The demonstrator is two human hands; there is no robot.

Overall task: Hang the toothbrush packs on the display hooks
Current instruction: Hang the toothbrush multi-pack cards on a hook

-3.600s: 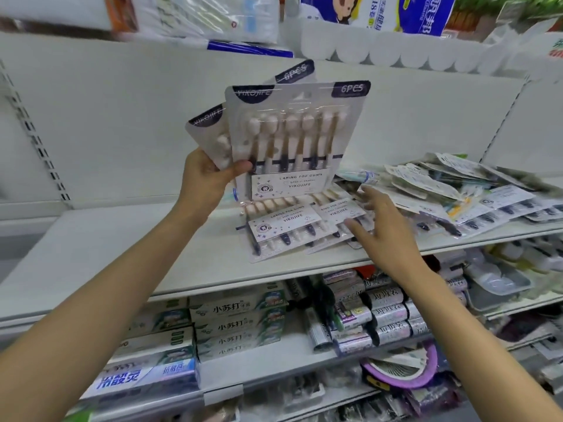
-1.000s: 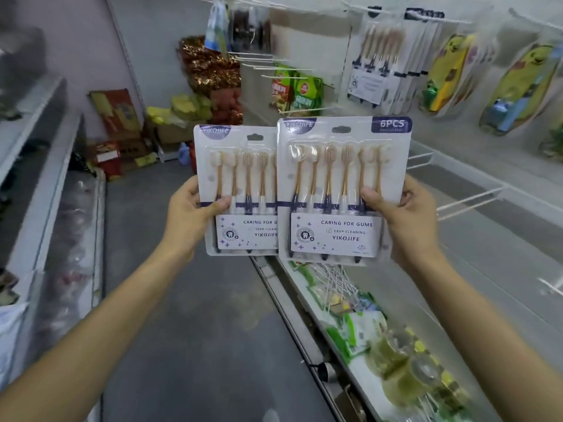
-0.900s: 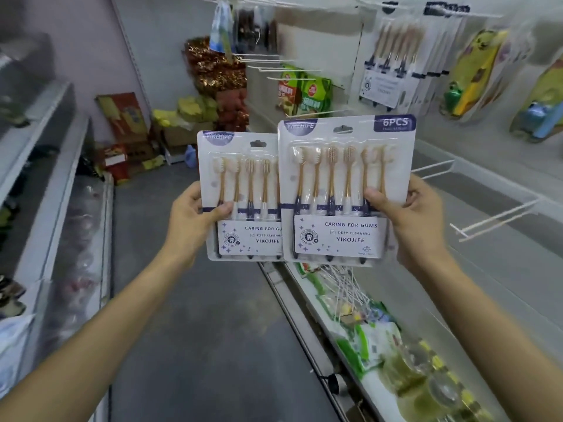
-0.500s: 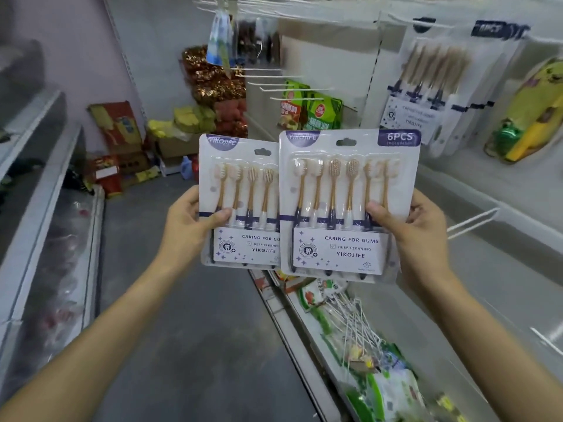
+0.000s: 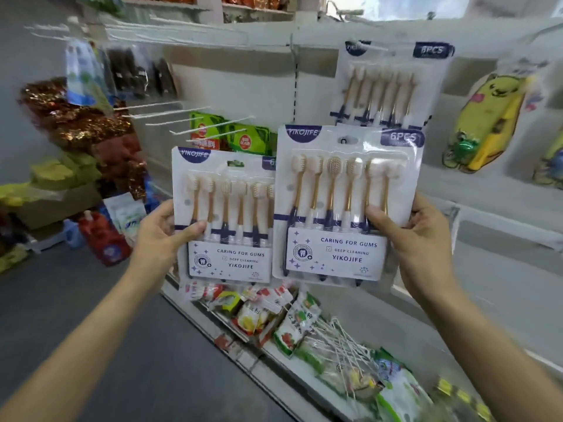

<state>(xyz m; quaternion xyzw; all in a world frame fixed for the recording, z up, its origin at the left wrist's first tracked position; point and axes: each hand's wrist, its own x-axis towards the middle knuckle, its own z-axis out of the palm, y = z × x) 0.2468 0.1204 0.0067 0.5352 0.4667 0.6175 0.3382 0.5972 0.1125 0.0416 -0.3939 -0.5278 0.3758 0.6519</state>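
head view: two toothbrush packs are held up side by side in front of a white display wall. the left pack (image 5: 224, 214) is gripped at its left edge by the left hand (image 5: 161, 236), thumb laid across the front and the other fingers hidden behind the card. the right pack (image 5: 347, 205) is gripped at its right edge by the right hand (image 5: 417, 239), thumb pressed on the front over the brush handles, the remaining fingers curled behind and only partly visible. both packs stand upright, long axis vertical, printed fronts facing the camera, brush heads up and handles down, hang slots at the top. the right pack sits a little higher and overlaps the left pack's right edge, covering its piece-count label and part of the last brush.

just above the right pack, a hung pack (image 5: 387, 83) of the same kind is already on the wall, also upright with heads up; its lower part is covered by the held pack, it is blurred, and its hook cannot be made out. to the left, bare white display hooks (image 5: 195, 123) stick out from the panel. yellow packets (image 5: 487, 120) hang at the right, blurred. snack bags (image 5: 259, 312) on the low shelf are soft and hard to read. both forearms are cut off by the frame's bottom edge.
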